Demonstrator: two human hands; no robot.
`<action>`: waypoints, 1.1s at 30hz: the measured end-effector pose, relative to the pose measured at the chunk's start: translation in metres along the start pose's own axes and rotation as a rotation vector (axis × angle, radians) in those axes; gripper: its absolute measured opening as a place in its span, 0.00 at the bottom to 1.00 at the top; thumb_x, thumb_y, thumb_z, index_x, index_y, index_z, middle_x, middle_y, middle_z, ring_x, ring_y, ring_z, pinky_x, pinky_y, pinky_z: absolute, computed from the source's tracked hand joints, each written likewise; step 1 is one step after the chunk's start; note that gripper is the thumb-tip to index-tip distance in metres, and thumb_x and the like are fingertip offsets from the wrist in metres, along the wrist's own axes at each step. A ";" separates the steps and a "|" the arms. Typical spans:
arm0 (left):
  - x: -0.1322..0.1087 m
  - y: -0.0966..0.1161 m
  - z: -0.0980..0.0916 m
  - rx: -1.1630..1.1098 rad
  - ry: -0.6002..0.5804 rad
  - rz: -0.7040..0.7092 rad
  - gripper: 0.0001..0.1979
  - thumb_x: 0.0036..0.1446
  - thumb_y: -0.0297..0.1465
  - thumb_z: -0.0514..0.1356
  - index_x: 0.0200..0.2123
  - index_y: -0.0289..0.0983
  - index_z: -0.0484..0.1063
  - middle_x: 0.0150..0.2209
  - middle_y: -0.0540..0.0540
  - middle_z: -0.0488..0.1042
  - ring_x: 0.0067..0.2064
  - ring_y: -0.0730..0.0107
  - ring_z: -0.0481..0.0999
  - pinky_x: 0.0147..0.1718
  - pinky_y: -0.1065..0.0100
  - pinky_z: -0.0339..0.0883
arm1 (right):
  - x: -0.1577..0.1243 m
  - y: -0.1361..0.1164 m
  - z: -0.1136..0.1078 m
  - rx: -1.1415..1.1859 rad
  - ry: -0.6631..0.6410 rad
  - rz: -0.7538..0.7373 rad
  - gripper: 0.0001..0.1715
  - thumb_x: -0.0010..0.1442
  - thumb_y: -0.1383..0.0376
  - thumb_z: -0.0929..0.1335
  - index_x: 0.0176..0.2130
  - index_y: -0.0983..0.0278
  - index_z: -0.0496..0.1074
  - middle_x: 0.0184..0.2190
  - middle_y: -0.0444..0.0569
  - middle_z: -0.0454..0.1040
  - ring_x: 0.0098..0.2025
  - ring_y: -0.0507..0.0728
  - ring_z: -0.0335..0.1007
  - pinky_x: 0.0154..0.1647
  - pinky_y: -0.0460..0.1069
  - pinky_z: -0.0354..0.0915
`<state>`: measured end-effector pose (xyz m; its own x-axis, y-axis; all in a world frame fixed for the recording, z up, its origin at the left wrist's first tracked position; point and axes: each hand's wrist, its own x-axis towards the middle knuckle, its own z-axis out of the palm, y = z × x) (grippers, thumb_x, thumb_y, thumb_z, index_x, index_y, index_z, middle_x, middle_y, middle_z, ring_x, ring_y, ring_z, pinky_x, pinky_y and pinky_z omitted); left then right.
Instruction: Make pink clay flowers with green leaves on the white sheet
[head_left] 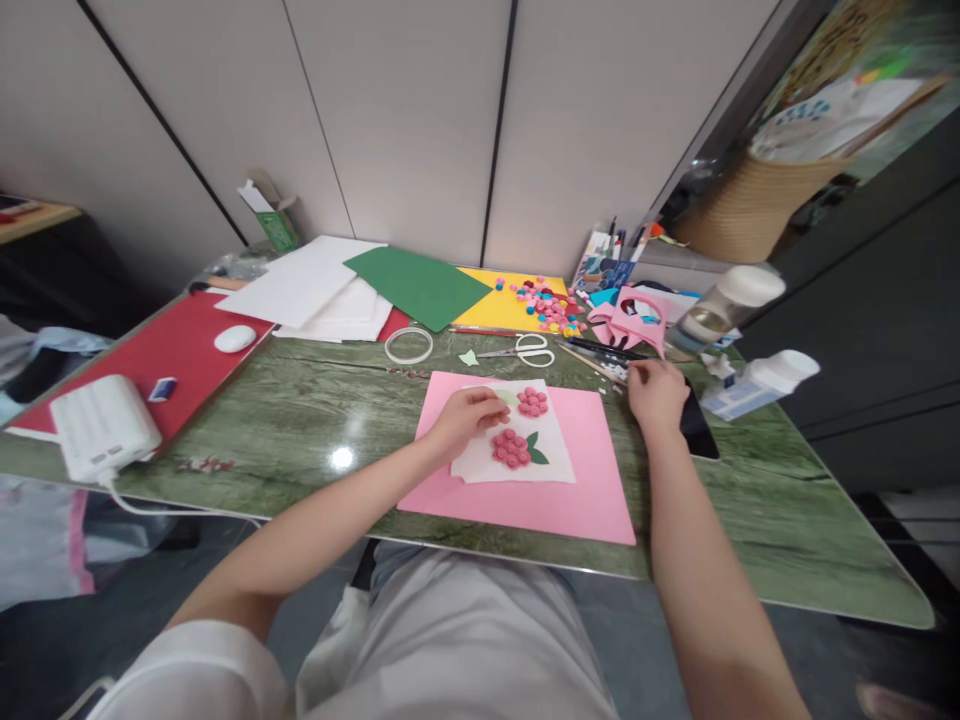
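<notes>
My left hand (474, 418) is closed in a pinch over a white sheet (559, 460), with a pale green paper leaf (508, 397) at its fingertips. Two pink flowers made of small rolled coils show on that sheet: the upper flower (532, 402) and the lower flower (511, 449), which has dark green leaves (536, 450) beside it. Under the sheet lies pink paper (600, 500). To the right, my right hand (658, 397) is closed near small white bits (616, 370) and a black pen (604, 348); its fingertips are partly hidden, and what they hold cannot be made out.
Scissors (525, 350), a tape roll (409, 346) and a light green scrap (469, 358) lie behind the pink paper. Colourful coils (551, 308) rest on yellow paper. White bottles (772, 383) and a dark flat device (699, 430) are at right. A white power bank (105, 427) sits left.
</notes>
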<state>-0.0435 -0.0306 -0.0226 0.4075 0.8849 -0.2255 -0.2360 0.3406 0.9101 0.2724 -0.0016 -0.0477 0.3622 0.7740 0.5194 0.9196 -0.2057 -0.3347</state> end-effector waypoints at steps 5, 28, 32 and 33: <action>0.001 -0.004 0.000 0.141 -0.050 -0.003 0.11 0.43 0.35 0.62 0.21 0.32 0.66 0.23 0.48 0.70 0.26 0.75 0.69 0.26 0.73 0.60 | -0.028 -0.069 -0.022 0.552 -0.211 -0.141 0.12 0.55 0.59 0.63 0.32 0.64 0.71 0.31 0.48 0.71 0.33 0.55 0.65 0.35 0.49 0.60; 0.000 -0.003 0.001 0.287 -0.081 0.096 0.07 0.44 0.33 0.60 0.25 0.33 0.69 0.23 0.50 0.70 0.25 0.74 0.69 0.27 0.71 0.61 | -0.072 -0.133 -0.038 0.848 -0.708 -0.138 0.06 0.51 0.65 0.64 0.25 0.64 0.68 0.25 0.44 0.69 0.28 0.51 0.62 0.31 0.47 0.58; 0.001 -0.002 0.000 0.216 -0.059 0.062 0.08 0.44 0.33 0.60 0.26 0.33 0.69 0.23 0.50 0.70 0.25 0.74 0.70 0.28 0.72 0.61 | -0.077 -0.135 -0.036 0.830 -0.662 -0.161 0.05 0.52 0.65 0.64 0.26 0.64 0.67 0.25 0.43 0.68 0.28 0.52 0.62 0.30 0.47 0.59; 0.001 -0.002 0.000 0.206 -0.055 0.061 0.08 0.44 0.33 0.60 0.26 0.33 0.69 0.23 0.50 0.70 0.26 0.74 0.71 0.28 0.72 0.61 | -0.078 -0.136 -0.037 0.816 -0.601 -0.174 0.03 0.52 0.66 0.64 0.28 0.63 0.67 0.26 0.44 0.68 0.28 0.52 0.62 0.30 0.47 0.59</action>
<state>-0.0431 -0.0303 -0.0247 0.4470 0.8813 -0.1532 -0.0793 0.2096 0.9746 0.1248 -0.0565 -0.0135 -0.1086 0.9722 0.2074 0.4870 0.2339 -0.8415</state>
